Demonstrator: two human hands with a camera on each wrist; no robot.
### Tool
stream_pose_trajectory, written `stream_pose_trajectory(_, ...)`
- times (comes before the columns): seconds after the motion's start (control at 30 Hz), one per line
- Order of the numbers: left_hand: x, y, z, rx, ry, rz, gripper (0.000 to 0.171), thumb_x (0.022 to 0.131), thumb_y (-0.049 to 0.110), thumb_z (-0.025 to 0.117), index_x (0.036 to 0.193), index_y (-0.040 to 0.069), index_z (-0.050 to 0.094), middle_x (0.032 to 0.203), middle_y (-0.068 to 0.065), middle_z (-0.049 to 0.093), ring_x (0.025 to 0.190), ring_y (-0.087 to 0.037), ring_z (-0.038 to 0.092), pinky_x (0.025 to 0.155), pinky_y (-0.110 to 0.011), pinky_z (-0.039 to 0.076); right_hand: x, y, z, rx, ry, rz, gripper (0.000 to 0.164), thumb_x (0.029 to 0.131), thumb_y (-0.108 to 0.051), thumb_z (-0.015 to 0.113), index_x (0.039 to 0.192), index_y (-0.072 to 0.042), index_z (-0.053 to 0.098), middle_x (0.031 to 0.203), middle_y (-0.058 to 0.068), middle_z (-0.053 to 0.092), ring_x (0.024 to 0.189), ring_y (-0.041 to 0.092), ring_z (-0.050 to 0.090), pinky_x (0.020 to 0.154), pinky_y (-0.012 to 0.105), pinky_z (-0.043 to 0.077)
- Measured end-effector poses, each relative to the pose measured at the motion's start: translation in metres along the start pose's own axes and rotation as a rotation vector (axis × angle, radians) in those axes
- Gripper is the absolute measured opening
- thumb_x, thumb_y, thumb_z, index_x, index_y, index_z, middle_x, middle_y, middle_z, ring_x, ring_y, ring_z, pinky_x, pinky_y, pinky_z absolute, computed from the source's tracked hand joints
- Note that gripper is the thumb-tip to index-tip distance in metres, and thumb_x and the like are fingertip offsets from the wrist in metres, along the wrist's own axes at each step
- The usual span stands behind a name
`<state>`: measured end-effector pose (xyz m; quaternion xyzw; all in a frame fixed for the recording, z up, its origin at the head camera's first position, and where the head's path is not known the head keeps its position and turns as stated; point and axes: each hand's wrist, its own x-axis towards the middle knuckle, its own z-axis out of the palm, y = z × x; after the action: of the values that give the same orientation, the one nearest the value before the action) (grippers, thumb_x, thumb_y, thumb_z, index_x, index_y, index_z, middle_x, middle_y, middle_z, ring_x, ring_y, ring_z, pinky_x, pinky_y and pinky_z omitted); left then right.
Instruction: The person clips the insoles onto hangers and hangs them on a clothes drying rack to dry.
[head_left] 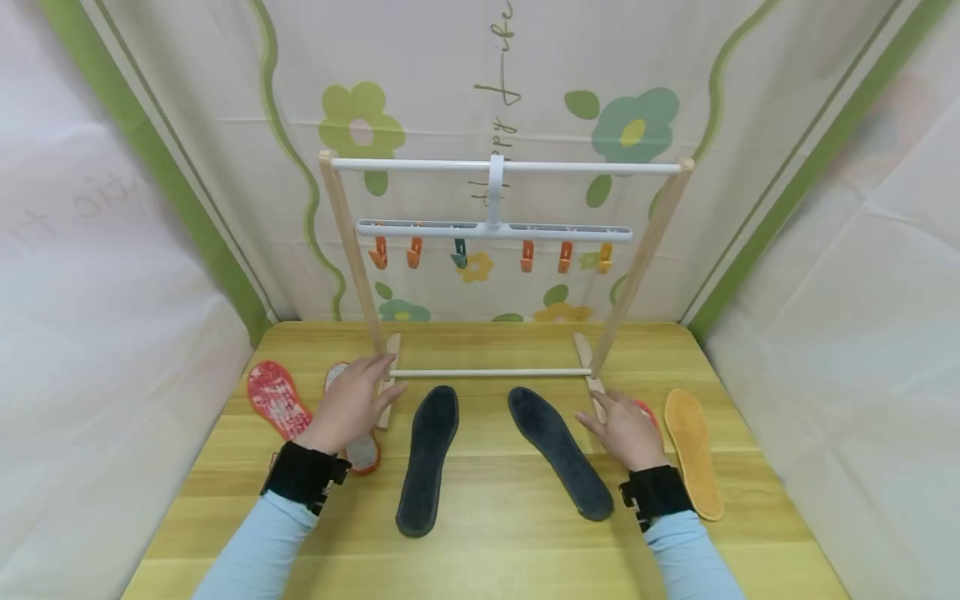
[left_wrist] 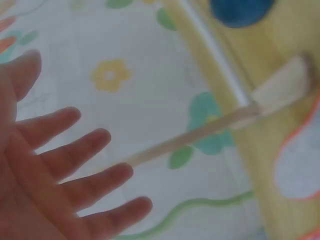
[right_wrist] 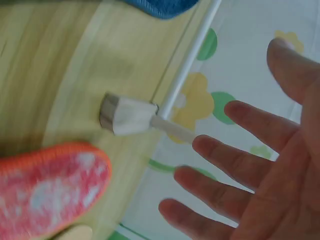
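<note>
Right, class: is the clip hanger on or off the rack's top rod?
On. The clip hanger hangs from the top rod, its white hook over the rod and its coloured clips below.

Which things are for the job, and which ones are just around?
Probably for the job:
wooden rack, with the left hand and right hand near its base
hanger
clips
two dark insoles
orange insole
red-edged insoles

Probably just around:
flowery cloth
black wristbands
table
</note>
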<state>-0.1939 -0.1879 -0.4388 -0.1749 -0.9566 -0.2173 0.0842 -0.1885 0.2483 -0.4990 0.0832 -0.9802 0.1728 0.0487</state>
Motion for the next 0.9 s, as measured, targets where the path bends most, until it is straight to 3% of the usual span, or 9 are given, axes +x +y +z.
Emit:
stream_pose_trajectory(0.2, 0.022, 0.032, -0.015, -0.164, 0.022, 0.035, 0.06, 0.102, 0.044, 0.053, 0.145, 0.004, 0.047, 0.146, -0.02, 0.047, 0.134, -0.038, 0.043, 0.109, -0.055, 0.034, 0.007, -0.003, 0.011, 0.075, -0.044, 0.033, 0.051, 0.096, -0.034, 0.066, 0.131, 0.002, 0.06, 0.125, 0.027, 0.062, 0.11, 0.044, 0.061, 0.087, 0.056, 0.051)
stream_pose_trajectory(0.43, 0.053, 0.08, -0.021, -0.43, -0.011, 0.137, 0.056, 0.103, 0.045, 0.05, 0.147, 0.012, 0.046, 0.146, -0.008, 0.05, 0.133, -0.027, 0.046, 0.107, -0.049, 0.039, 0.021, -0.021, 0.036, 0.071, -0.087, -0.032, 0.054, 0.096, -0.041, 0.066, 0.129, 0.002, 0.063, 0.12, 0.023, 0.065, 0.107, 0.04, 0.063, 0.088, 0.052, 0.052)
stream_pose_trajectory(0.63, 0.085, 0.113, -0.013, -0.642, -0.06, 0.205, 0.048, 0.104, 0.037, 0.052, 0.145, 0.013, 0.049, 0.137, -0.004, 0.057, 0.122, -0.018, 0.055, 0.1, -0.04, 0.047, 0.035, -0.035, 0.058, -0.004, -0.069, -0.073, 0.056, 0.091, -0.041, 0.071, 0.123, 0.004, 0.065, 0.112, 0.024, 0.067, 0.101, 0.039, 0.064, 0.087, 0.05, 0.052)
stream_pose_trajectory(0.9, 0.113, 0.154, 0.005, -0.739, -0.152, 0.24, 0.048, 0.104, 0.041, 0.051, 0.144, 0.016, 0.05, 0.135, 0.001, 0.059, 0.118, -0.014, 0.057, 0.098, -0.034, 0.049, 0.049, -0.049, 0.066, -0.113, -0.108, 0.005, 0.055, 0.082, -0.044, 0.08, 0.114, -0.002, 0.069, 0.099, 0.019, 0.064, 0.085, 0.038, 0.064, 0.074, 0.049, 0.054)
